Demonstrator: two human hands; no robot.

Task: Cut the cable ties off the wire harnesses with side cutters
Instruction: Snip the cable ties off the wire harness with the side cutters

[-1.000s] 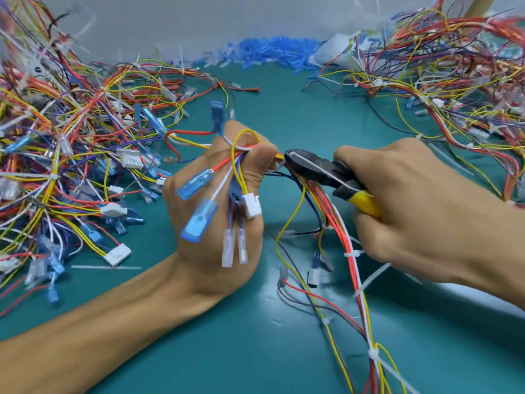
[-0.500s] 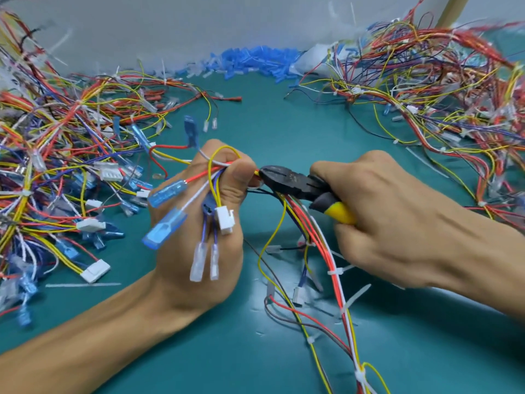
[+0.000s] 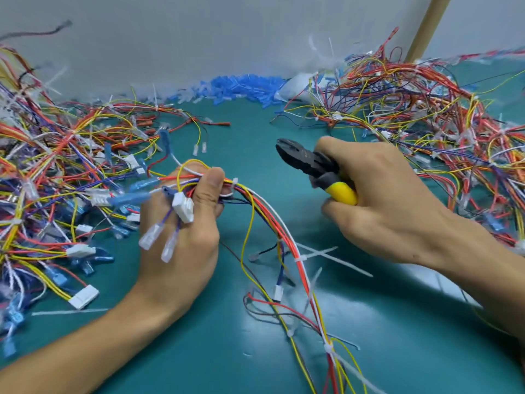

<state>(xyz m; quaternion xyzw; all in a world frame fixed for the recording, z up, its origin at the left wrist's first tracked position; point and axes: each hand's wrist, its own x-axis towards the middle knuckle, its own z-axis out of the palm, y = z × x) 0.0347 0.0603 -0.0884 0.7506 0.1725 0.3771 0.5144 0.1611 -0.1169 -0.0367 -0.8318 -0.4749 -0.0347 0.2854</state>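
Observation:
My left hand (image 3: 181, 240) grips one end of a wire harness (image 3: 284, 240) of red, yellow, white and blue wires, with white and blue connectors hanging over its back. A small white cable tie (image 3: 234, 185) sits on the bundle just right of my thumb. More white ties (image 3: 300, 258) wrap the harness lower down, where it trails over the table toward the bottom edge. My right hand (image 3: 380, 206) holds the side cutters (image 3: 305, 163) by their yellow and grey handles. Their black jaws point left, lifted apart from the harness.
A big heap of harnesses (image 3: 54, 177) fills the left side and another heap (image 3: 426, 115) the right back. Blue terminal sleeves (image 3: 238, 86) lie along the grey wall. Cut tie pieces (image 3: 335, 258) are scattered on the teal table (image 3: 227, 351). A wooden stick (image 3: 426, 27) leans at the back right.
The cutters' jaws were at the bundle next to my left thumb; my right hand has drawn them up and to the right, away from the wires. My left hand keeps its grip.

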